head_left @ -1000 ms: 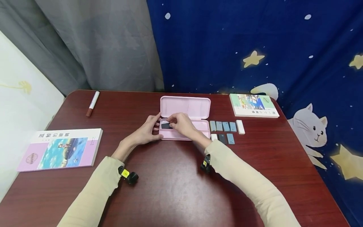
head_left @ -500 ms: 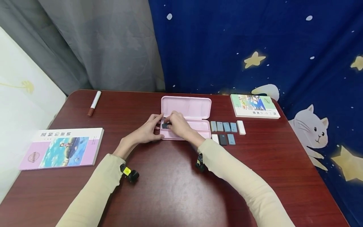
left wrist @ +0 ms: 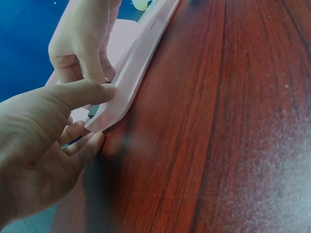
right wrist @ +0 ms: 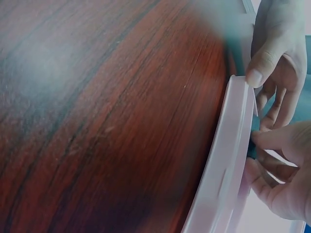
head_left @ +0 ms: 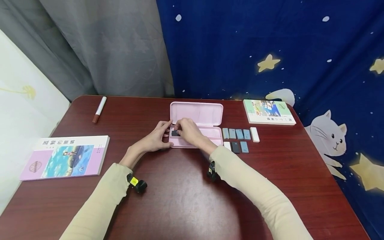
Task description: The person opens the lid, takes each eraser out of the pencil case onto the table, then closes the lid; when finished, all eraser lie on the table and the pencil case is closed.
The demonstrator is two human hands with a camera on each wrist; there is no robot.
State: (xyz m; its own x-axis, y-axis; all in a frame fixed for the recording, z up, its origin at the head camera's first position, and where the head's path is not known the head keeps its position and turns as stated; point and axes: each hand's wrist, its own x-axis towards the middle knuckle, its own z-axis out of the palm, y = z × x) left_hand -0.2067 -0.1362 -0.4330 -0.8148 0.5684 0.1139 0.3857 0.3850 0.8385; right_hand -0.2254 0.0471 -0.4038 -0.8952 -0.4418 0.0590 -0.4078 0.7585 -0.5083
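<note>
A pink pencil case (head_left: 196, 112) lies with its lid raised near the table's far edge. My left hand (head_left: 154, 138) grips its left end; in the left wrist view the thumb (left wrist: 95, 92) lies on the front rim and the other fingers curl round the end. Inside the left part of the tray is a dark eraser (head_left: 174, 133), a flat block half covered by my right hand (head_left: 190, 131). The right fingertips pinch this block, as far as the right wrist view shows its dark edge (right wrist: 252, 148). Its underside is hidden.
Right of the case lie several blue-grey erasers (head_left: 239, 134), a black eraser (head_left: 235, 147) and white ones (head_left: 254, 134). A book (head_left: 268, 112) sits at the back right, another book (head_left: 67, 158) at the left. A marker (head_left: 99, 110) lies at the back left.
My right hand has shifted slightly left with the dark eraser, towards the tray's left end, and its forearm moved left too. The left hand stays on the case.
</note>
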